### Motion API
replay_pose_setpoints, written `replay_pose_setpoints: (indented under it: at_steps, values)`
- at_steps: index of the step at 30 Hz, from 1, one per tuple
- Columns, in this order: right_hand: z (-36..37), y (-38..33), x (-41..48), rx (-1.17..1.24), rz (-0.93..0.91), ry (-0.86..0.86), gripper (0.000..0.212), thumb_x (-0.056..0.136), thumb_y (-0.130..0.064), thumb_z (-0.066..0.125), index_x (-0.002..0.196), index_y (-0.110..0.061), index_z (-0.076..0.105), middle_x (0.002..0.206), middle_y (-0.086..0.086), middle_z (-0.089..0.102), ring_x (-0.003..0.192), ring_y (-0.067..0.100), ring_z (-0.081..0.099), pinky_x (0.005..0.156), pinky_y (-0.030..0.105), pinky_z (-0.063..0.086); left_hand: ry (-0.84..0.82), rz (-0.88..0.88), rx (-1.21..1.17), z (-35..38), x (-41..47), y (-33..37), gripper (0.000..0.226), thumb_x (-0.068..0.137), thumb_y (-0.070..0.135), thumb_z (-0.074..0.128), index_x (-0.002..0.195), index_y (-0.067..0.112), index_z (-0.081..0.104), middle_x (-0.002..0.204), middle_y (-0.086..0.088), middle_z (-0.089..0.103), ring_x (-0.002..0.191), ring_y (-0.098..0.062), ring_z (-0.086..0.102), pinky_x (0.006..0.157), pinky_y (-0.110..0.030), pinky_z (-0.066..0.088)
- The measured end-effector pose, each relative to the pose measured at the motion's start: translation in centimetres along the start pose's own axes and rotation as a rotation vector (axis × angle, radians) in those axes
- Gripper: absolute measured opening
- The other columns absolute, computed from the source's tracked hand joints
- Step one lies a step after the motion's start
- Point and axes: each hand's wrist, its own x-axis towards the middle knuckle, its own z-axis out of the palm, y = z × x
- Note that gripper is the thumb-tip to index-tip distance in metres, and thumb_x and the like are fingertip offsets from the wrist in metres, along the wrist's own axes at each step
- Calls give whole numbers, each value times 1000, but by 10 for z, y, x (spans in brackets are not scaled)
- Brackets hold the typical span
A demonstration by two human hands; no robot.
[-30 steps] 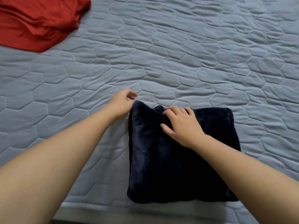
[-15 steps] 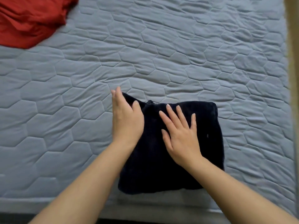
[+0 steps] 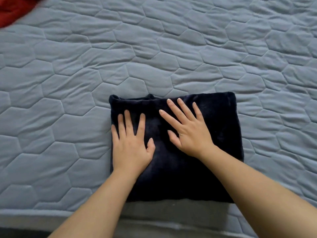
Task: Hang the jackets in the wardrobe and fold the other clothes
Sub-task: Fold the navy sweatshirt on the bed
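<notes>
A dark navy fleece garment (image 3: 221,127) lies folded into a rough square near the front edge of the bed. My left hand (image 3: 132,145) rests flat on its left part, fingers straight and spread. On the middle of the garment, my right hand (image 3: 187,129) presses down with straight, spread fingers. Neither hand grips any fabric. A small fold of cloth sticks up at the garment's far edge.
The bed is covered by a grey-blue quilted cover (image 3: 171,48) with a hexagon pattern. A red garment (image 3: 12,9) lies crumpled at the far left corner of the view. The bed's front edge (image 3: 51,212) runs along the bottom.
My left hand let go of the garment's far left corner and now lies flat on it. My right hand's fingers straightened and spread. Both hands slid slightly toward me.
</notes>
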Motion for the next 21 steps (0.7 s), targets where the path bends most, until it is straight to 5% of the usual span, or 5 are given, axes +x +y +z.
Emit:
replay_pose_setpoints:
  at_steps: [6, 12, 17, 21]
  values:
    - [6, 16, -6, -9, 211, -10, 65, 88, -56, 35, 149, -38, 25, 159, 7, 20, 146, 31, 17, 116, 54, 8, 66, -15, -6, 10, 3, 0, 78, 82, 49, 28, 152, 20, 15, 155, -28, 8, 144, -42, 9, 116, -55, 12]
    - [-16, 52, -40, 4, 638, -181, 72, 91, -62, 15, 153, -28, 1, 162, 1, -5, 148, 26, -9, 115, 62, -1, 94, -42, -71, 2, 0, 2, 75, 84, 45, 34, 152, 19, 17, 156, -28, 6, 144, -41, 7, 117, -53, 12]
    - [-49, -5, -50, 46, 518, 76, 69, 93, -52, 26, 153, -23, 10, 162, 7, 1, 148, 29, -4, 112, 64, -2, 179, 3, -108, -25, -9, 0, 73, 82, 32, 45, 150, 18, 22, 158, -20, 2, 146, -38, 2, 116, -55, 6]
    - [-31, -46, -66, 52, 338, -49, 64, 92, -54, 26, 151, -37, 11, 162, 2, 1, 148, 30, -4, 111, 67, 1, 175, 164, -25, -33, 13, -3, 73, 84, 49, 33, 152, 34, 8, 160, -14, -6, 146, -36, -8, 113, -61, 1]
